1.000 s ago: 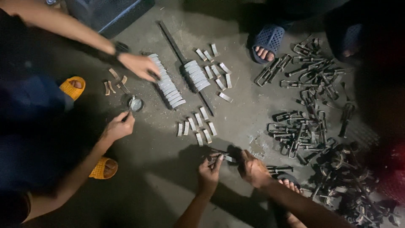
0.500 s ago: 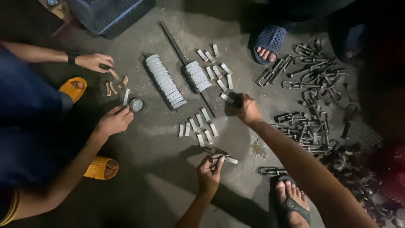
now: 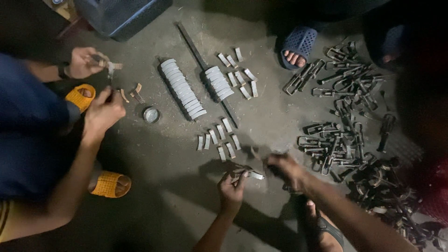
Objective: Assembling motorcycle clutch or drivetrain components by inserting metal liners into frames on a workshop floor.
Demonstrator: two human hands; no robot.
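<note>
- Concrete floor (image 3: 154, 186), grey and dusty, carried everything, with people crouched around its edges.
- Dark plastic crate (image 3: 121, 16) stood at the floor's far edge, toward the left corner.
- Heap of dark metal clips (image 3: 345, 121) spread along the right edge, reaching down to the near right corner.
- Co-worker in blue clothing crouched at the left edge on yellow sandals (image 3: 109, 184), with one hand (image 3: 103, 112) near a small round tin (image 3: 151, 115) and the other hand (image 3: 84, 62) holding a small part up by the far left.
- Blue sandal (image 3: 298, 44) with toes showing sat at the far edge, belonging to another person.
- Thin dark rod (image 3: 205, 70) lay slanted across the middle of the floor.
- Long row of curved grey plates (image 3: 183, 88) lay stacked on edge just left of the rod, and a shorter row (image 3: 218, 83) lay touching it on the right.
- Loose grey plates (image 3: 219, 139) lay in a small group near the middle, and more (image 3: 240, 70) lay beyond the short row.
- Left hand (image 3: 232, 184), at the near edge, was clenched around a small metal piece (image 3: 248, 173) held just above the floor.
- Right hand (image 3: 287, 170), just beside it, was blurred; I cannot tell whether it gripped anything.
</note>
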